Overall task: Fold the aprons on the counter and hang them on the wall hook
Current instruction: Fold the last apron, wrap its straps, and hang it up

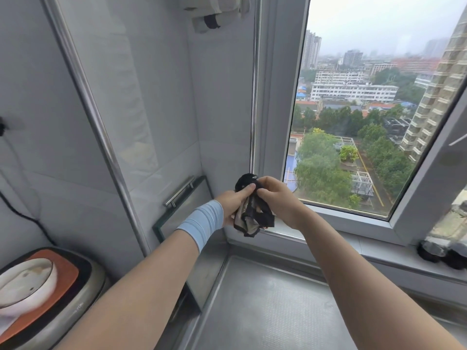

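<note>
Task thing: a crumpled black and tan fabric bundle (254, 218) is held in the air between both hands, above the far left corner of the ribbed stainless steel surface (265, 304), in front of the window frame.
Left hand (233, 202): fingers wrapped round the bundle, thumb laid across its rounded black top; a light blue band (202, 224) covers the wrist.
Right hand (274, 198): fingers curled, pinching the upper part of the bundle.
Around: a silver cooker with an orange-red lid panel (50, 294) at lower left; a black cable (20, 213) on the grey wall; a glass panel with a metal bar handle (179, 192) leaning in the corner just behind the left wrist; a large window (366, 122) onto buildings and trees.
Hidden or unclear: the bundle is too bunched to show its shape; pale hanging cloth with a black band (214, 13) is cut off at the top edge; dark blurred objects (442, 251) sit on the sill at right.
Writing: a small mark on the cooker's rim, unreadable.
</note>
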`<action>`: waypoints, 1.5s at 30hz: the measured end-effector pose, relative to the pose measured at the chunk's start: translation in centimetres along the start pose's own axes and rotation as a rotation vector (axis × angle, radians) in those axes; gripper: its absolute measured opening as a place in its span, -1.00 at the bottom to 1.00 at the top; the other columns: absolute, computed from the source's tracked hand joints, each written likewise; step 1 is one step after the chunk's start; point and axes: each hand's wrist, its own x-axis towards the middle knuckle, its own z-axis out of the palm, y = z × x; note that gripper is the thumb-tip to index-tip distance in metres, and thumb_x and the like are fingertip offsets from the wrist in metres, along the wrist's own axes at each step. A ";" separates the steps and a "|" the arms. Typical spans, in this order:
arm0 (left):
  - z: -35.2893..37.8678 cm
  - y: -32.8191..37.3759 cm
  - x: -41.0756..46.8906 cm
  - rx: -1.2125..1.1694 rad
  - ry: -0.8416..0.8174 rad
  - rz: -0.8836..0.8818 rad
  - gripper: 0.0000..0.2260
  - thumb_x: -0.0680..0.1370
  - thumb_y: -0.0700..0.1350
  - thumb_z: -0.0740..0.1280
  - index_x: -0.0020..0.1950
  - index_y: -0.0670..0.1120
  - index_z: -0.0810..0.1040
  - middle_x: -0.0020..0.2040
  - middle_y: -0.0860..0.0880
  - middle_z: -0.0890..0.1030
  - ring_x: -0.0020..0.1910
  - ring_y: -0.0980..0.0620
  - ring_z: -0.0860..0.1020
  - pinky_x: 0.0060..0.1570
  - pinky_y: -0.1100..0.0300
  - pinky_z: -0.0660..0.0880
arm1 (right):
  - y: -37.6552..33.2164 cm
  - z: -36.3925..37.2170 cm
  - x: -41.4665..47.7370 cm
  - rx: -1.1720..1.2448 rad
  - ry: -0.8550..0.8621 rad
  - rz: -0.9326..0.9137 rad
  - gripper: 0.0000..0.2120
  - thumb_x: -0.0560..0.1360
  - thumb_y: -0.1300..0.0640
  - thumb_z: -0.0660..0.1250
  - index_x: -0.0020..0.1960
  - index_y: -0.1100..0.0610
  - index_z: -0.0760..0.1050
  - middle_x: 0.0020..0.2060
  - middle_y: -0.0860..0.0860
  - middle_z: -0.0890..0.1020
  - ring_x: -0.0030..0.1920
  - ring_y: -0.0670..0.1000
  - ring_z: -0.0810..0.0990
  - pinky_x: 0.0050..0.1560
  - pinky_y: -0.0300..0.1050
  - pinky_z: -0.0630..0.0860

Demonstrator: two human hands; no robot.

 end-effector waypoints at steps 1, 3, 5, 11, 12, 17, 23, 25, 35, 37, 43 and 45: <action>0.0 -0.2 0.1 0.003 0.014 0.009 -0.56 0.53 0.18 0.35 0.19 -0.15 0.56 0.04 -0.16 0.69 0.03 -0.15 0.66 -0.03 -0.05 0.62 | -0.1 -0.1 0.0 -0.018 0.014 0.012 -0.79 0.55 0.34 0.19 0.03 0.08 0.48 -0.13 0.05 0.64 -0.20 0.01 0.61 -0.14 -0.07 0.59; 0.0 -0.5 0.1 0.007 0.041 0.039 -0.64 0.56 0.07 0.35 0.23 -0.15 0.53 0.03 -0.16 0.69 0.02 -0.14 0.65 -0.04 -0.06 0.63 | -0.2 -0.2 0.0 -0.118 0.060 0.027 -0.80 0.51 0.32 0.23 0.07 0.08 0.43 -0.07 0.08 0.64 -0.16 0.06 0.63 -0.08 0.03 0.62; 0.3 -0.7 0.4 0.025 0.036 0.051 -0.70 0.58 -0.02 0.31 0.26 -0.13 0.50 0.02 -0.17 0.68 -0.01 -0.14 0.66 -0.10 -0.07 0.64 | -0.1 -0.3 0.1 -0.283 0.172 0.027 -0.78 0.45 0.26 0.32 0.06 0.07 0.46 -0.08 0.04 0.62 -0.09 0.06 0.63 -0.01 0.04 0.62; 1.5 -0.7 0.5 -0.037 0.113 0.049 -0.72 0.60 -0.04 0.23 0.29 -0.08 0.44 0.04 -0.14 0.66 -0.01 -0.12 0.64 -0.09 -0.05 0.64 | -0.6 -0.9 -0.1 -0.130 0.176 0.105 -0.68 0.44 0.27 0.37 0.18 0.09 0.55 -0.10 0.06 0.64 -0.14 0.00 0.65 -0.27 -0.23 0.54; 1.5 -0.7 0.7 -0.067 0.118 0.040 -0.73 0.60 -0.04 0.22 0.28 -0.08 0.45 0.03 -0.14 0.66 -0.01 -0.12 0.64 -0.04 -0.07 0.63 | -0.7 -1.0 -0.1 -0.011 0.107 0.151 -0.64 0.45 0.31 0.35 0.23 0.09 0.54 -0.09 0.09 0.65 -0.16 0.02 0.65 -0.29 -0.24 0.53; 1.5 -0.9 0.7 -0.185 0.089 0.017 -0.76 0.59 -0.08 0.23 0.20 -0.12 0.54 -0.03 -0.13 0.68 0.00 -0.13 0.63 0.04 -0.06 0.58 | 0.0 -2.4 0.4 0.340 -0.178 0.348 -0.41 0.37 0.37 0.36 0.39 0.14 0.46 0.02 0.20 0.59 -0.02 0.15 0.49 0.00 0.00 0.46; 1.1 -1.7 1.2 -0.216 0.037 0.014 -0.73 0.54 0.11 0.33 0.17 0.00 0.56 0.05 -0.14 0.69 0.06 -0.18 0.64 0.08 -0.20 0.56 | -0.7 -2.5 0.2 0.325 -0.161 0.264 -0.55 0.48 0.50 0.31 0.23 0.08 0.39 0.02 0.21 0.63 -0.01 0.21 0.65 -0.03 0.17 0.63; 1.0 -1.7 1.2 -0.173 0.042 0.032 -0.81 0.56 0.11 0.32 0.11 0.06 0.52 0.05 -0.13 0.68 0.05 -0.18 0.64 0.07 -0.21 0.57 | -0.8 -2.0 0.2 0.198 -0.062 0.187 -0.59 0.44 0.50 0.36 0.13 0.10 0.41 -0.10 0.16 0.63 -0.11 0.17 0.68 -0.03 0.17 0.64; 0.2 -2.0 1.3 -0.372 -0.055 -0.024 -0.61 0.54 0.08 0.34 0.29 -0.09 0.53 0.13 -0.15 0.66 0.11 -0.18 0.63 0.01 -0.13 0.59 | -1.6 -1.0 0.2 -0.033 0.036 -0.033 -0.82 0.47 0.39 0.41 -0.09 0.14 0.51 -0.27 0.08 0.64 -0.36 0.01 0.61 -0.22 -0.03 0.66; -0.2 -2.1 1.4 -0.416 -0.101 -0.023 -0.57 0.53 0.09 0.36 0.32 -0.10 0.52 0.17 -0.16 0.64 0.16 -0.20 0.60 0.01 -0.15 0.58 | -1.6 -1.2 0.2 0.029 0.008 -0.003 -0.82 0.53 0.39 0.34 -0.07 0.12 0.52 -0.25 0.09 0.62 -0.33 -0.02 0.58 -0.23 -0.14 0.60; -0.2 -2.3 1.2 -0.441 -0.161 -0.023 -0.68 0.63 -0.01 0.20 0.32 -0.11 0.50 0.14 -0.15 0.66 0.12 -0.16 0.61 -0.07 -0.06 0.57 | -0.9 -0.6 -0.1 0.034 0.020 0.056 -0.75 0.51 0.41 0.28 -0.03 0.06 0.43 -0.18 0.11 0.61 -0.27 0.03 0.57 -0.24 -0.14 0.54; -0.3 -2.3 1.3 -0.458 -0.159 0.002 -0.70 0.63 -0.05 0.20 0.33 -0.12 0.49 0.12 -0.16 0.66 0.11 -0.16 0.61 -0.04 -0.10 0.57 | -1.1 -0.1 -0.3 0.033 0.114 0.044 -0.76 0.45 0.39 0.31 -0.06 0.06 0.47 -0.19 0.08 0.63 -0.27 0.02 0.58 -0.26 -0.16 0.53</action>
